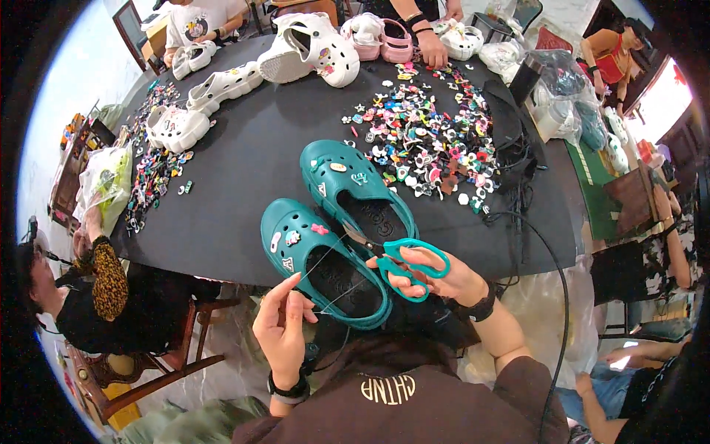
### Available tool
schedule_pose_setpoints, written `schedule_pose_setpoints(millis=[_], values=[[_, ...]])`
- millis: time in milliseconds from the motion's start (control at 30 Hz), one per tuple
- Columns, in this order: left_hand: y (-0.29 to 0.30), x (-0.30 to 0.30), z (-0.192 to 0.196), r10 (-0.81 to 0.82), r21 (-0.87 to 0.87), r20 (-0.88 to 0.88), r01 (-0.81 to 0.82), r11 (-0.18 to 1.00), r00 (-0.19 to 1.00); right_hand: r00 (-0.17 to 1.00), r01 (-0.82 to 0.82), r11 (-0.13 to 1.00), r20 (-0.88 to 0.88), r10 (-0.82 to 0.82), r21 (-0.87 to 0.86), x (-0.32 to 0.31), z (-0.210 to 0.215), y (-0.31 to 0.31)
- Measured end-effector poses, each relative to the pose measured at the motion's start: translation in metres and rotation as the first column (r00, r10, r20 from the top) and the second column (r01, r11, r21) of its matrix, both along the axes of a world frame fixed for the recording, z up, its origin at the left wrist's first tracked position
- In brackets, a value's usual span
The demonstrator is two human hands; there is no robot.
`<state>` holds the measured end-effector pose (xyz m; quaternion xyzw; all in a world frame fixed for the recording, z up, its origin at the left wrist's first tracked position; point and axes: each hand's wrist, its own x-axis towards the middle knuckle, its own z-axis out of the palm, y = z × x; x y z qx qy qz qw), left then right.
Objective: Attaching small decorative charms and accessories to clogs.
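Observation:
Two teal clogs (pixel 277 220) with small charms on their toes lie at the table's near edge, the left one closer to me. My left hand (pixel 282 322) is beside the left clog's heel, fingers closed on a thin clear string (pixel 342 296) that runs in strands over the clog's opening. My right hand (pixel 451 280) has its fingers through the handles of teal scissors (pixel 436 260). Their blades (pixel 359 235) point left over the gap between the clogs, slightly parted, close to a strand. Whether the blades touch it I cannot tell.
A wide heap of colourful shoe charms (pixel 429 140) covers the table's right side; another pile (pixel 151 181) lies left. White clogs (pixel 325 55) and pink clogs (pixel 397 46) stand at the back. A black cable (pixel 543 255) hangs over the right edge. Other people sit around the table.

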<state>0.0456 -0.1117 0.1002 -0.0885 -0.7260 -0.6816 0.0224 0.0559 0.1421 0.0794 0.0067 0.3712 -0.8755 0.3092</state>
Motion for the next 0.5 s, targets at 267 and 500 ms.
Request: schedule_pose_setpoints(millis=[267, 500], values=[[0.001, 0.000, 0.001, 0.121, 0.038, -0.043, -0.120, 0.992, 0.992, 0.877, 0.452, 0.780, -0.377, -0.299, 0.433, 0.013, 0.011, 0.027], [-0.010, 0.015, 0.011, 0.157, 0.520, -0.035, -0.116, 0.846, 0.987, 0.851, 0.515, -0.512, -0.482, 0.209, 0.687, 0.014, -0.036, 0.046]])
